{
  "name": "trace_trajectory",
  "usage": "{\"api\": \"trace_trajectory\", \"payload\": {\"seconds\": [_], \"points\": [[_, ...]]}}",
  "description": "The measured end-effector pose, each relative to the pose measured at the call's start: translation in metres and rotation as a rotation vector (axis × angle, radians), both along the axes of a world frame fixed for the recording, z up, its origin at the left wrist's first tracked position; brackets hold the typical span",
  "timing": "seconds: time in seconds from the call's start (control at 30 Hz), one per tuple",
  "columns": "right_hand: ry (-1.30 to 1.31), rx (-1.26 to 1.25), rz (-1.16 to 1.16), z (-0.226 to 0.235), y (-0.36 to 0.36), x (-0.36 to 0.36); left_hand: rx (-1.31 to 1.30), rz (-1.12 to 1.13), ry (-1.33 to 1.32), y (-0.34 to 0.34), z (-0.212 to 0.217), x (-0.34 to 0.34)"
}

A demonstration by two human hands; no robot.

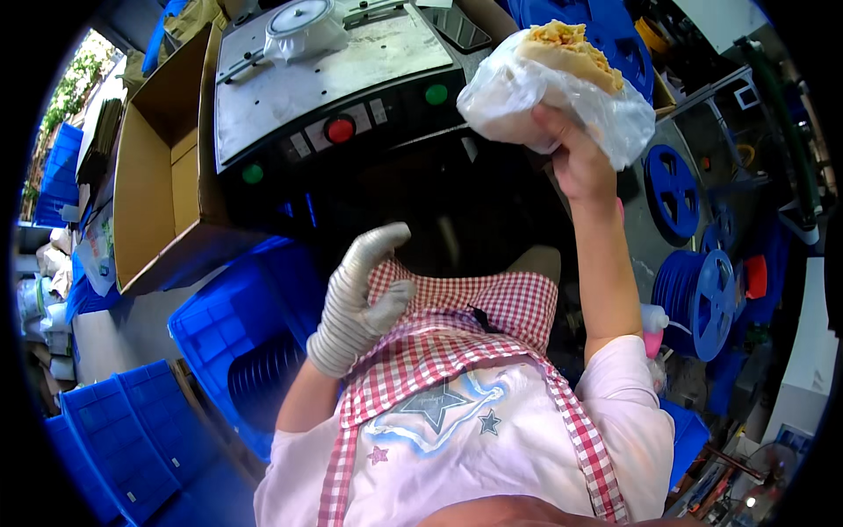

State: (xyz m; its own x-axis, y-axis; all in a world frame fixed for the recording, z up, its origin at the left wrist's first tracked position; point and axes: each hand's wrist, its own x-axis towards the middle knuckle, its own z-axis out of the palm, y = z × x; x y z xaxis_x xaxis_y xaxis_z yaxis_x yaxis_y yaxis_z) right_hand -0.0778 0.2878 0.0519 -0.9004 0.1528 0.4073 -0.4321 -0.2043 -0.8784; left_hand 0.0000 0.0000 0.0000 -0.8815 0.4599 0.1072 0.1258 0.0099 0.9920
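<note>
My right hand, bare, is raised at the upper right and closed around a clear plastic bag. Out of the bag's top pokes a filled bun, pale bread with a yellow-orange filling along its edge. My left hand wears a whitish ribbed knit glove and hovers in front of the red-and-white checked apron. Its fingers curve forward, the thumb stands apart from them, and nothing is between them.
Ahead is a metal-topped machine with a red button, green buttons and a round plastic-wrapped fixture. A phone lies on it. An open cardboard box and blue bins stand left, blue reels right.
</note>
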Motion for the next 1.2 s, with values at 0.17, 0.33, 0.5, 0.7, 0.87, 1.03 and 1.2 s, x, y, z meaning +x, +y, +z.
{"api": "trace_trajectory", "payload": {"seconds": [0.17,0.33,0.5,0.7,0.87,1.03,1.2], "points": [[-0.003,-0.169,0.034,0.001,0.017,-0.104,-0.193,0.108,0.074,-0.004,-0.069,-0.021],[0.075,0.151,-0.178,-0.032,0.035,-0.249,-0.437,0.22,0.074,-0.019,-0.124,-0.044],[0.074,0.742,-0.73,-0.06,0.044,-0.381,-0.687,0.248,0.135,-0.028,-0.181,-0.048],[-0.291,0.751,-0.748,-0.075,0.046,-0.479,-0.766,0.239,0.178,-0.029,-0.215,-0.065],[-0.097,1.341,-0.925,-0.089,0.036,-0.506,-0.798,0.232,0.187,-0.035,-0.225,-0.069],[-0.099,1.252,-0.879,-0.079,-0.009,-0.512,-0.831,0.17,0.156,-0.039,-0.231,-0.068],[-0.131,1.411,-0.753,-0.101,0.014,-0.519,-0.899,0.106,0.112,-0.028,-0.211,-0.081]]}}
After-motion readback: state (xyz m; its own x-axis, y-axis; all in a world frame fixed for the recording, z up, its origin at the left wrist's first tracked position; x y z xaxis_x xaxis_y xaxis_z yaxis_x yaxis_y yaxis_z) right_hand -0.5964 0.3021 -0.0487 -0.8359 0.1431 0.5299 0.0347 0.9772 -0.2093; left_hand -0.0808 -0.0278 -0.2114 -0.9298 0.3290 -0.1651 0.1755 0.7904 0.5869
